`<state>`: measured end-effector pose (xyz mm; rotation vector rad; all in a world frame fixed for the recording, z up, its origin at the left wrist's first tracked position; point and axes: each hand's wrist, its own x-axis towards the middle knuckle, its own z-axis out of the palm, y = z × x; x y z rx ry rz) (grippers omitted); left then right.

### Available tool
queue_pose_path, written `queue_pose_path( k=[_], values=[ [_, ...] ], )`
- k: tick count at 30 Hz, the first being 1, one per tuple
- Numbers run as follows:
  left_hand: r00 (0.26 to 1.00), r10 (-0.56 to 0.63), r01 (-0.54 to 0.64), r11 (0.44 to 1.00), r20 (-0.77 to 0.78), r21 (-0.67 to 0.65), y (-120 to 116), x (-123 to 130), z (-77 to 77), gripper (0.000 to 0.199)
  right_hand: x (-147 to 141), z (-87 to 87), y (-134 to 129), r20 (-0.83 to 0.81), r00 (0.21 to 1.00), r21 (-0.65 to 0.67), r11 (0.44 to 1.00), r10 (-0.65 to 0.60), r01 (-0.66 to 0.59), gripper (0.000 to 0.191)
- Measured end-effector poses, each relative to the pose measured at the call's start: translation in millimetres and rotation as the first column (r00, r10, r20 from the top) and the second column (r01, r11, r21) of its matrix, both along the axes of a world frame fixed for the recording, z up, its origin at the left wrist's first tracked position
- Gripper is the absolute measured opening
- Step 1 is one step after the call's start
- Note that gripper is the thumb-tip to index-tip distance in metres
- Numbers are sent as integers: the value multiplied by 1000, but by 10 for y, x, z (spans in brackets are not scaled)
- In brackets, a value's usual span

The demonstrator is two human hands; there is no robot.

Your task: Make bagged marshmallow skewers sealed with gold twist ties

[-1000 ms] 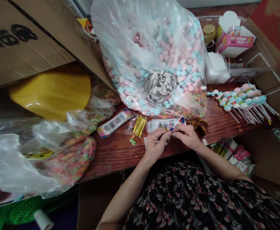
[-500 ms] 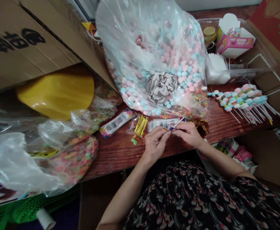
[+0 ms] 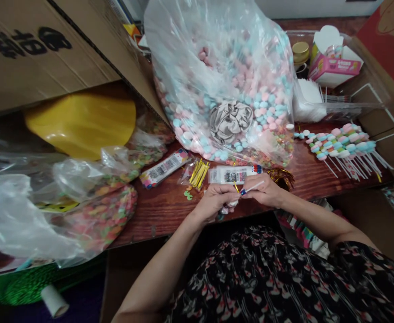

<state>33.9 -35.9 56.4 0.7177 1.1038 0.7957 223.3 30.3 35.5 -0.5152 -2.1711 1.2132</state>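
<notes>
head view: right hand (image 3: 262, 190) grips a white stick (image 3: 252, 187), left hand (image 3: 213, 202) seemingly clenched beside it

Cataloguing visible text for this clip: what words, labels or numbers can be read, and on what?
Nothing can be quoted.
Cardboard carton: large black characters, too skewed to read.
Pink paper box: small print, too blurred.
Multicoloured barcode strip: too small.
White barcode strip: too small.
</notes>
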Motion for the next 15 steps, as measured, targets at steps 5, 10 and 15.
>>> queue_pose_path(
  k=[5, 10, 15],
  values=[
    [950, -273, 294, 945, 151, -141, 30, -112, 63, 19, 74, 156, -80, -1, 994, 780, 623, 105, -65, 23],
    [821, -518, 560, 814, 241, -156, 54, -123, 15, 19, 102, 333, -140, -36, 968, 933, 356, 250, -57, 12],
    [706, -633, 694, 708, 317, -133, 73, -55, -40, 15, 100, 407, -154, -24, 921, 942, 318, 389, -109, 17]
  ],
)
